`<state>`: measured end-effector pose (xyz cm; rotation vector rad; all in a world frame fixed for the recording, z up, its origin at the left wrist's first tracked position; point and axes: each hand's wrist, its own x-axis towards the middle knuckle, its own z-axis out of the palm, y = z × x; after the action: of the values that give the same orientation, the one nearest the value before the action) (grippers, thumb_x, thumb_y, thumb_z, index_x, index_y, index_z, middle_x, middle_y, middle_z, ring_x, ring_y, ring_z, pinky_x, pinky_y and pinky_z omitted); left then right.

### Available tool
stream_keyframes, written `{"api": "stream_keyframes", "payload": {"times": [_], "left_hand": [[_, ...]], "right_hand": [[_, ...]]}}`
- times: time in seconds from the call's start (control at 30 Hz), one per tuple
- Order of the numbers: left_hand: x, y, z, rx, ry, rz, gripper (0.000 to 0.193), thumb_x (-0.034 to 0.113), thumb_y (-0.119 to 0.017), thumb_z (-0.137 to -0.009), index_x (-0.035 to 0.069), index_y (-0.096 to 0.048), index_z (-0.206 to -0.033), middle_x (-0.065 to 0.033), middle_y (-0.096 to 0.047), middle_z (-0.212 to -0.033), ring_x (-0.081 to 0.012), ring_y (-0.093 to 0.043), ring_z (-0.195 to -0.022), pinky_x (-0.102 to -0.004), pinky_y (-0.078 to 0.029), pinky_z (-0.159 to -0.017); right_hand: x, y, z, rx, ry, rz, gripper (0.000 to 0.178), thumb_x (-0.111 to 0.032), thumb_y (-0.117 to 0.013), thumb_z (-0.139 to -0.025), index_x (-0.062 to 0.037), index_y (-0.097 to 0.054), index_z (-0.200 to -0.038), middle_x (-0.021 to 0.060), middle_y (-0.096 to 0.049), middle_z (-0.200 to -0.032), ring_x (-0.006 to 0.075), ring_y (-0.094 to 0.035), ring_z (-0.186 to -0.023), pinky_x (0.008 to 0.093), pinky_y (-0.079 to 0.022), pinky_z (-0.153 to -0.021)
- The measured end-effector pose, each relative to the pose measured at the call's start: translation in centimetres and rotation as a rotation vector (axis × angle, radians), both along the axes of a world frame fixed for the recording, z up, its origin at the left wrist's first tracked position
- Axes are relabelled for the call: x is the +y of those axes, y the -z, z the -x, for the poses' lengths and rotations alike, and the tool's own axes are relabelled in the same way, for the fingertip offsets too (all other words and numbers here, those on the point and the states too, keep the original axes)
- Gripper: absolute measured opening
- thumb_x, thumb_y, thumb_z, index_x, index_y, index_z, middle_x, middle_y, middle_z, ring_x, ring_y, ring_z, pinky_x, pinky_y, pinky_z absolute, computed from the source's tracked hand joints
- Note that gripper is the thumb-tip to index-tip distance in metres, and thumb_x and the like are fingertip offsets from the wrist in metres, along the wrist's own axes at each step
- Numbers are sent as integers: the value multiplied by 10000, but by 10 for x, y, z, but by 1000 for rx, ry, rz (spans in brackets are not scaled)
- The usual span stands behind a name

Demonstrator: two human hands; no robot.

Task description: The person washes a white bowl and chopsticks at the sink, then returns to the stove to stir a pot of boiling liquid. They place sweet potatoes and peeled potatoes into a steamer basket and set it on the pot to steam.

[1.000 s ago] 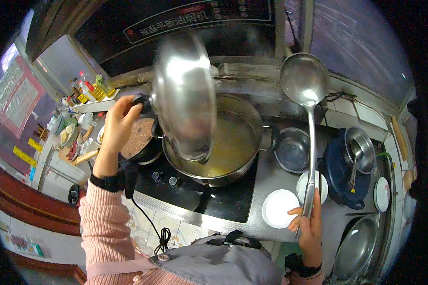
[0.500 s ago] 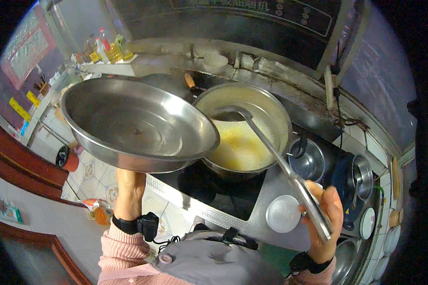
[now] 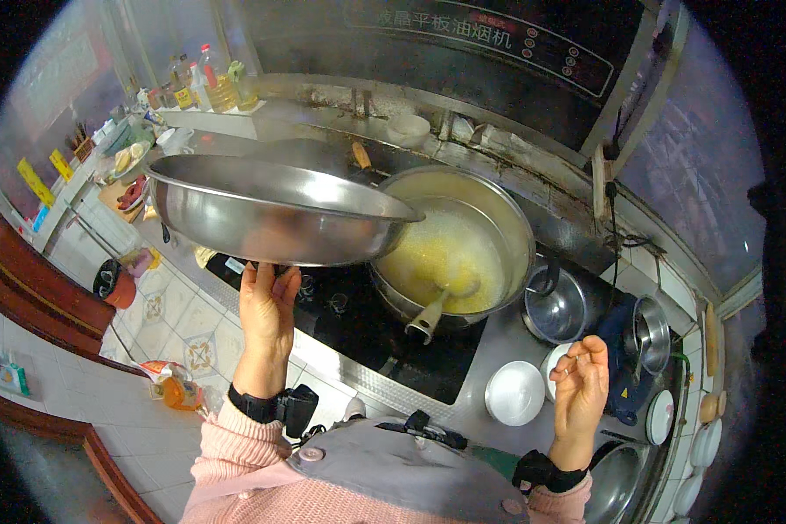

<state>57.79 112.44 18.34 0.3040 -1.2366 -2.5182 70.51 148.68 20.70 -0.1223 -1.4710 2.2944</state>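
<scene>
A wide stainless steel basin (image 3: pixel 271 227) is held up over the left part of the stove. My left hand (image 3: pixel 266 319) grips it from below, its fingers partly hidden by the bottom. The basin's right edge overlaps the rim of a large metal pot (image 3: pixel 508 210), which holds foamy yellow liquid (image 3: pixel 410 253). A ladle (image 3: pixel 430 316) stands in the pot with its handle leaning over the near rim. To the right, my right hand (image 3: pixel 581 384) is raised with loosely bent fingers and nothing in it. White bowls (image 3: pixel 515 393) stand just left of it.
A wooden-handled pan (image 3: pixel 361 155) lies behind the pot. Steel bowls (image 3: pixel 555 306) stand on the right counter, with a sink (image 3: pixel 618 480) nearer me. Bottles (image 3: pixel 223 92) line the back left ledge. The black stove top (image 3: pixel 393 349) shows below the pot.
My right hand has let go of the ladle, which now rests in the pot. The basin has tipped, so its outer side shows more and its inside less.
</scene>
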Motion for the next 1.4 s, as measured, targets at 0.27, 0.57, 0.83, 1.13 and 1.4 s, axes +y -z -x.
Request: {"api": "stream_keyframes", "payload": {"times": [0.27, 0.57, 0.83, 1.13, 1.4], "left_hand": [[-4, 8, -10, 141, 77, 23, 275, 258, -552, -926, 117, -529, -1161, -17, -597, -1106, -179, -578, -1029, -348, -467, -917], [-29, 21, -11, 46, 12, -53, 313, 267, -566, -921, 144, -517, -1204, -1, -583, -1084, -161, -570, -1011, -318, -457, -904], [-56, 34, -3, -5, -45, -153, 340, 270, -557, -932, 145, -495, -1241, 0, -557, -1179, -173, -571, -1045, -276, -474, -849], [-72, 62, 16, -24, 45, -142, 329, 270, -546, -933, 99, -522, -1213, -13, -566, -1190, -160, -565, -1052, -275, -469, -897], [-68, 80, 32, 26, 201, -147, 437, 368, -525, -919, 95, -494, -1259, -68, -522, -1279, -246, -483, -1172, -400, -377, -1023]], "right_hand": [[-41, 6, 11, -243, -265, -687, 268, -73, -565, -866, -29, -545, -1130, 17, -567, -769, 92, -539, -667, 228, -455, -625], [-103, -9, 76, 34, -321, -1372, 483, -216, -671, -785, -36, -521, -1208, 116, -592, -817, 275, -610, -790, 362, -487, -663], [-181, 0, 168, -42, -255, -1723, 548, -316, -664, -776, -26, -497, -1210, 167, -646, -862, 337, -637, -813, 430, -510, -644], [-168, 3, 150, -115, -153, -1708, 463, -321, -664, -780, -156, -511, -1185, 130, -661, -838, 311, -646, -754, 428, -500, -605], [-172, 15, 163, -197, -205, -1747, 357, -407, -660, -762, -129, -605, -978, 111, -657, -719, 301, -651, -687, 426, -502, -580]]}}
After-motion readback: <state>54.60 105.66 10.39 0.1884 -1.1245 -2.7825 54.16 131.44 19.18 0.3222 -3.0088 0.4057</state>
